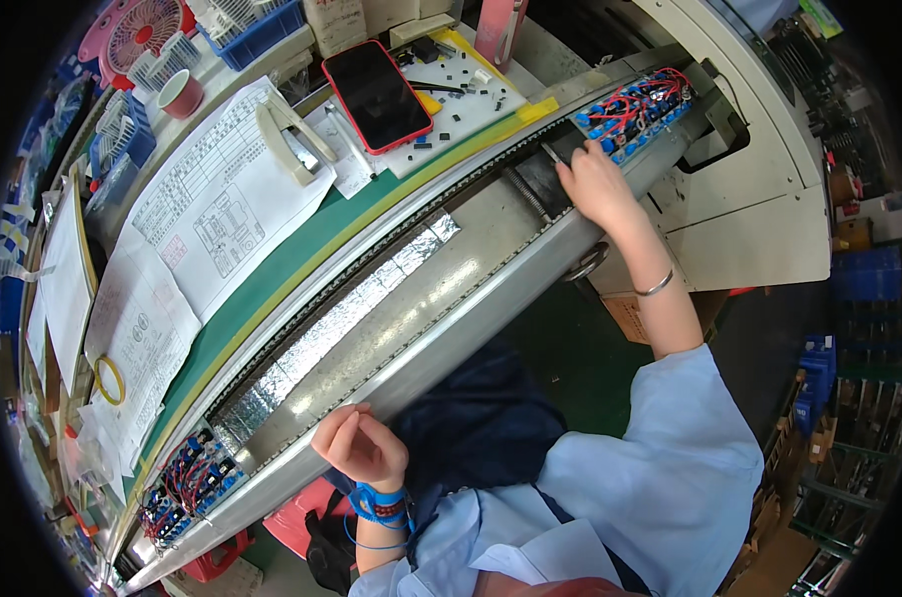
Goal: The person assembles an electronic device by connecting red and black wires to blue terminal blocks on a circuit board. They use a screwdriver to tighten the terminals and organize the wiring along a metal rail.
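My right hand (598, 184) reaches over the metal conveyor (451, 289) at its far right end. Its fingertips touch the near edge of a circuit board (610, 134) crowded with blue parts and red wires; thumb and index look apart. Beside the near rail, further left, my left hand (359, 448) hovers palm up with its fingers curled in. Nothing shows between them. A blue cord strap (381, 505) circles the left wrist. A second wired board (187, 488) lies at the conveyor's left end, apart from both hands.
Beyond the conveyor are printed drawing sheets (222, 214), a red-cased phone (376, 98) and a white board (486, 104) with small black parts. A stapler-like tool (290, 141) rests on the papers. A beige machine housing (749, 224) stands at the right.
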The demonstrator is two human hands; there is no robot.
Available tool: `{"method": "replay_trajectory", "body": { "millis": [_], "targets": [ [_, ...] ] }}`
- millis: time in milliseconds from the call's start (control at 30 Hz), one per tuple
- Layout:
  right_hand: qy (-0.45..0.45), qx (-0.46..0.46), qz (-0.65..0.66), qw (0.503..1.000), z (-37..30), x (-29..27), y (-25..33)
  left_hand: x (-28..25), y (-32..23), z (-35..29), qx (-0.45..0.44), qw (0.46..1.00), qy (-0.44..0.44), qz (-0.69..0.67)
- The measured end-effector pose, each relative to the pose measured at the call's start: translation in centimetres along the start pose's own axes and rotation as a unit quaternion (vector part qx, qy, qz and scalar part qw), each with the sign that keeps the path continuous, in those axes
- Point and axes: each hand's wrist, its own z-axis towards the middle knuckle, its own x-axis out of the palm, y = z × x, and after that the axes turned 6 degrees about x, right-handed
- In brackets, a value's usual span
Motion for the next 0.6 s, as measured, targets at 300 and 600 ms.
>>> {"method": "replay_trajectory", "body": {
  "millis": [300, 600],
  "targets": [
    [0.027, 0.100, -0.101, 0.990, 6.7, 1.0, -8.9, -0.1, -0.2, 0.1, 0.023, 0.998, 0.029, 0.047],
    [0.007, 0.165, -0.156, 0.974, 11.7, 1.9, -17.5, 0.6, -0.4, -0.1, 0.022, 0.999, 0.027, 0.039]
  ]
}}
